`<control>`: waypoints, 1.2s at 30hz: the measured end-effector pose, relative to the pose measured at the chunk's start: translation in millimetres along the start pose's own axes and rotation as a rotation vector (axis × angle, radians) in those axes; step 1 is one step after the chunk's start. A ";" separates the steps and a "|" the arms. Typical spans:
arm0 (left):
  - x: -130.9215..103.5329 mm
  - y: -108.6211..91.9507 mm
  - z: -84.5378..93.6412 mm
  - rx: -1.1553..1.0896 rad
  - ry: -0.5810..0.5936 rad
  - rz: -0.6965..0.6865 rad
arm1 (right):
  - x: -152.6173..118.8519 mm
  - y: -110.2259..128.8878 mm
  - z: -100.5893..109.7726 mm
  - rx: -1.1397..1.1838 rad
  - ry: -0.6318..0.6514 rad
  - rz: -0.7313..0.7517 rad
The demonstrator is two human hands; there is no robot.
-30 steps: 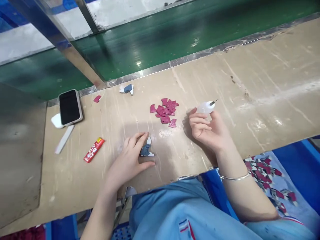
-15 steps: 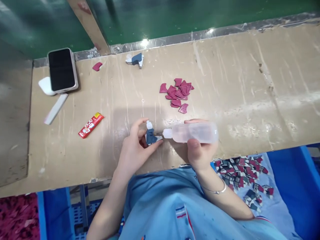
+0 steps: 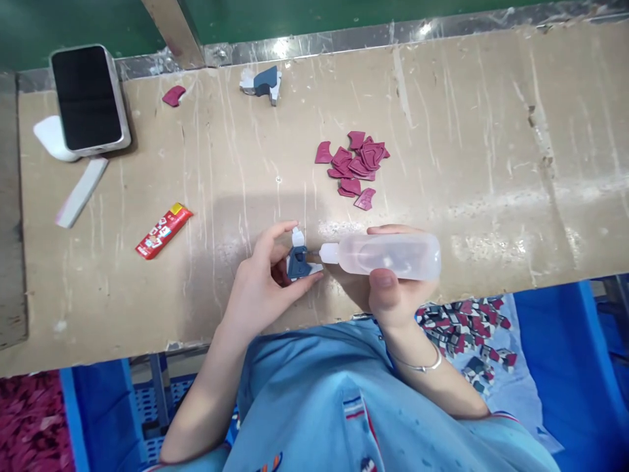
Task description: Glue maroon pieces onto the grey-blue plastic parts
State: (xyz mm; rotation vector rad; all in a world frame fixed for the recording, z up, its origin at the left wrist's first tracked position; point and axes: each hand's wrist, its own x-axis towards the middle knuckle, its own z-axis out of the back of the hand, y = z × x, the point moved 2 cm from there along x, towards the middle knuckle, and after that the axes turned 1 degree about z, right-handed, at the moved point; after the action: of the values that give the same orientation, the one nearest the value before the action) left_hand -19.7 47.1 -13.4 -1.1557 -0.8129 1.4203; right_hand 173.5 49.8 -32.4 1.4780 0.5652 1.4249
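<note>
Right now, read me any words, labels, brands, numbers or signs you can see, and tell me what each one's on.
No text reads clearly enough to quote.
Red packet: white lettering, too small and blurred to read.
Shirt: coloured mark cut off by the picture's lower edge, unreadable.
Maroon pieces: any markings too small to tell.
Bottle: no lettering visible.
Phone: dark screen, no text showing.

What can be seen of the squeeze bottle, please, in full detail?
The squeeze bottle is translucent and plastic-looking, with a white cap and thin tip. Held roughly level above the worktop by the right hand, thumb across its near edge, it points at the blue-and-white piece; whether the tip touches is unclear.
</note>
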 end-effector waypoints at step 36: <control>-2.1 0.1 1.4 0.056 -0.100 -0.020 | 0.3 10.1 5.1 -0.094 -0.065 0.191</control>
State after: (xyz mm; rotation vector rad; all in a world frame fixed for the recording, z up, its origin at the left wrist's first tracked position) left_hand -21.1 45.1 -12.6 -1.0379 -0.8465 1.4851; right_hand 175.4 44.3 -22.8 1.5292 0.3192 1.5224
